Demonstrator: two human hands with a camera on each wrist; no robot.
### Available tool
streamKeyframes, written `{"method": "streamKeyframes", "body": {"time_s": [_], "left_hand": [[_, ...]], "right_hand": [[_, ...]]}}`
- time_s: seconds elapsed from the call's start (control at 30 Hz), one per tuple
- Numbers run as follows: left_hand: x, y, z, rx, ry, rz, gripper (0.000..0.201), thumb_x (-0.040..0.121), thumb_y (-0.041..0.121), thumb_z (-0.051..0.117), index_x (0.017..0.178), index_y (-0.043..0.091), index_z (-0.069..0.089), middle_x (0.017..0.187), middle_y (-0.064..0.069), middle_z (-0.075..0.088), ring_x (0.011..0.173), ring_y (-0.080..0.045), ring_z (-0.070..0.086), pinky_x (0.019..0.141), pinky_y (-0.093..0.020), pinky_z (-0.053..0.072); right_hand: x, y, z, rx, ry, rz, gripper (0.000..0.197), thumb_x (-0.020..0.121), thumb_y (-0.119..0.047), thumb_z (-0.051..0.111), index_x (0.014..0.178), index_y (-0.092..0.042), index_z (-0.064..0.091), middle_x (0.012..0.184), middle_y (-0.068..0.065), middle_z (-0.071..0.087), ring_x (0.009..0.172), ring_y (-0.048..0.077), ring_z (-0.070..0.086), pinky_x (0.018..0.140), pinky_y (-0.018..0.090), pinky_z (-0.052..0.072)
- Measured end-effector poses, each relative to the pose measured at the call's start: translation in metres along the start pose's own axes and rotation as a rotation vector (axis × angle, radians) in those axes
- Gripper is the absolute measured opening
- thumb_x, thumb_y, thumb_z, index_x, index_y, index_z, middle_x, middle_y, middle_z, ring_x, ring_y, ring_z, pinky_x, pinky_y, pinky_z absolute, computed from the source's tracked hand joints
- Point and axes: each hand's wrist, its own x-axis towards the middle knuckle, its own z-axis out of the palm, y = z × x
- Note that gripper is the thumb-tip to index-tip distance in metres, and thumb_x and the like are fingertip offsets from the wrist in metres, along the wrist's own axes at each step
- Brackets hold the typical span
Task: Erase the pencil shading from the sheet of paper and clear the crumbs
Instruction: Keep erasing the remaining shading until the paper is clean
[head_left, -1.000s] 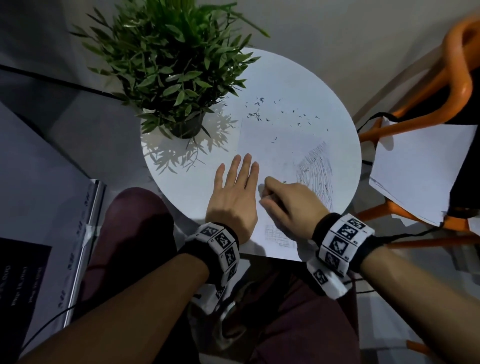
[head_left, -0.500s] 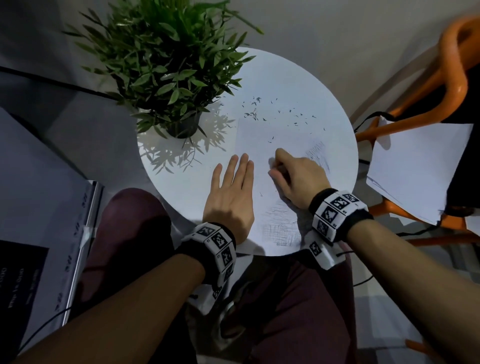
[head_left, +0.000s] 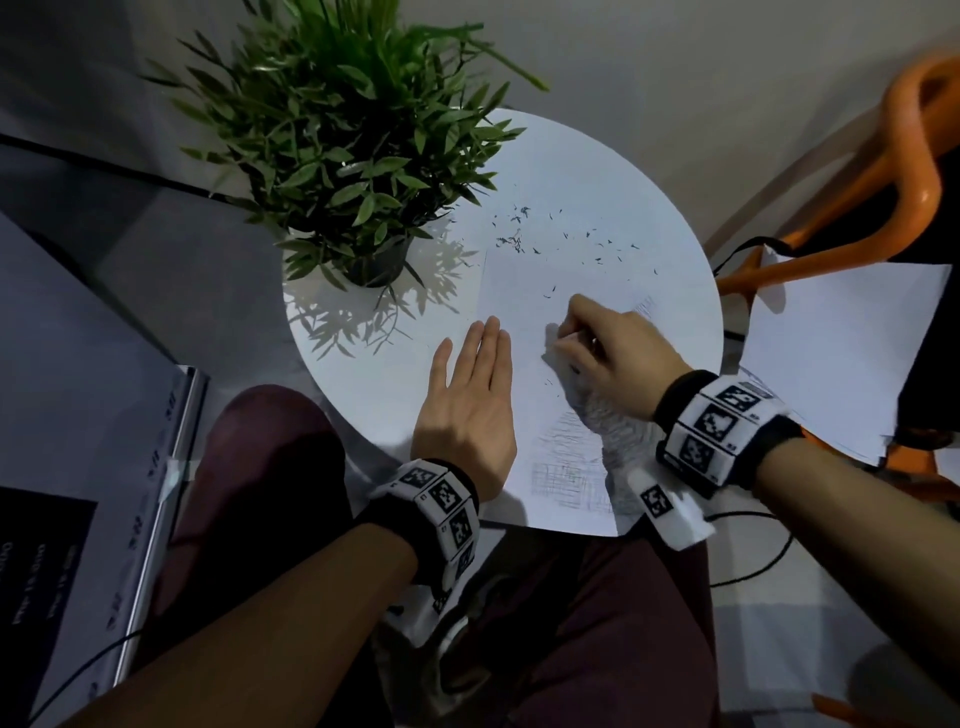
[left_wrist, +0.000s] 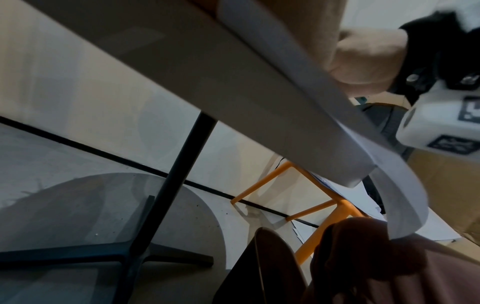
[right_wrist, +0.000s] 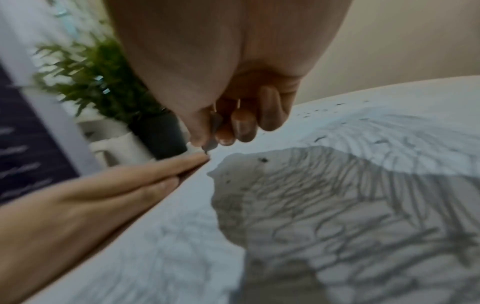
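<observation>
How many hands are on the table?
2. The left hand lies flat on the left edge of the paper. The right hand is curled on the paper, pinching a small eraser and rubbing with it.

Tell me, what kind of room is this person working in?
Probably a small indoor seating corner, maybe at home or in an office. A little round white table stands by a plain wall, holding a potted plant, with an orange chair beside it carrying loose sheets.
</observation>
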Motion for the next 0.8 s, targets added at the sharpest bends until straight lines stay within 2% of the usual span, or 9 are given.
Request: {"method": "streamKeyframes", "body": {"time_s": [0.07,0.13,0.2,0.27,0.37,0.47,0.63,0.7,0.8], "left_hand": [[-0.001,0.0,0.003,-0.015,0.015,-0.001,0.068,0.094,0.013,0.014,0.154,0.002,-0.015,0.165,-0.015,-0.017,0.153,-0.025,-0.015,0.123,-0.048,-0.004],[-0.001,-0.001,0.008,-0.058,0.094,0.011,0.068,0.091,0.014,0.005,0.156,0.0,-0.003,0.166,-0.016,-0.004,0.154,-0.026,-0.004,0.124,-0.049,0.002],[-0.002,-0.002,0.016,-0.131,0.198,0.034,0.067,0.092,0.016,0.006,0.155,-0.002,0.018,0.164,-0.017,0.015,0.153,-0.028,0.012,0.123,-0.05,0.012],[-0.002,-0.004,0.021,-0.19,0.26,0.066,0.064,0.093,0.013,0.013,0.152,-0.004,0.03,0.161,-0.019,0.025,0.152,-0.029,0.02,0.122,-0.052,0.017],[-0.001,-0.006,0.019,-0.197,0.263,0.093,0.064,0.089,0.01,0.023,0.151,-0.005,0.032,0.159,-0.021,0.028,0.15,-0.032,0.025,0.12,-0.054,0.02],[-0.003,-0.006,0.015,-0.181,0.252,0.092,0.063,0.09,0.01,0.025,0.151,-0.006,0.031,0.159,-0.021,0.029,0.15,-0.032,0.026,0.118,-0.056,0.021],[-0.004,-0.005,0.015,-0.198,0.26,0.098,0.063,0.089,0.01,0.024,0.149,-0.007,0.035,0.158,-0.023,0.03,0.149,-0.034,0.027,0.118,-0.056,0.023],[-0.003,-0.006,0.016,-0.185,0.251,0.101,0.065,0.088,0.009,0.025,0.15,-0.006,0.032,0.159,-0.022,0.029,0.149,-0.033,0.027,0.119,-0.056,0.022],[-0.003,-0.006,0.016,-0.177,0.266,0.089,0.063,0.09,0.008,0.026,0.151,-0.006,0.031,0.16,-0.02,0.028,0.15,-0.031,0.025,0.12,-0.054,0.019]], "right_hand": [[-0.004,-0.013,0.008,0.019,-0.08,-0.111,0.017,0.096,-0.03,0.054,0.087,-0.028,0.04,0.066,-0.009,0.057,0.063,0.022,0.053,0.058,0.035,0.043],[-0.006,-0.019,0.02,-0.02,-0.147,-0.18,0.018,0.096,-0.031,0.054,0.087,-0.028,0.039,0.066,-0.01,0.055,0.063,0.024,0.053,0.057,0.035,0.042],[-0.006,-0.016,0.027,-0.055,-0.17,-0.231,0.016,0.095,-0.029,0.054,0.088,-0.025,0.041,0.061,-0.014,0.047,0.06,0.021,0.047,0.055,0.034,0.04],[-0.006,-0.013,0.027,-0.115,-0.173,-0.257,0.015,0.095,-0.031,0.054,0.089,-0.026,0.041,0.061,-0.017,0.044,0.059,0.018,0.043,0.054,0.032,0.038],[0.009,-0.001,0.017,-0.198,-0.068,-0.155,0.015,0.095,-0.034,0.053,0.092,-0.026,0.041,0.066,-0.01,0.052,0.063,0.03,0.052,0.055,0.031,0.032],[0.026,0.013,0.003,-0.228,0.044,0.013,0.015,0.097,-0.035,0.052,0.096,-0.022,0.044,0.077,0.002,0.062,0.073,0.034,0.058,0.058,0.033,0.036],[0.0,-0.023,0.023,-0.068,-0.164,-0.176,0.014,0.094,-0.04,0.045,0.088,-0.031,0.036,0.069,-0.011,0.051,0.068,0.028,0.055,0.058,0.036,0.042],[0.007,-0.011,0.019,-0.11,-0.09,-0.131,0.015,0.096,-0.04,0.046,0.093,-0.026,0.042,0.073,-0.01,0.054,0.071,0.031,0.058,0.058,0.034,0.039],[0.028,0.011,0.001,-0.218,0.018,0.02,0.015,0.097,-0.035,0.052,0.099,-0.022,0.047,0.082,-0.001,0.063,0.079,0.035,0.06,0.061,0.034,0.04]]}}
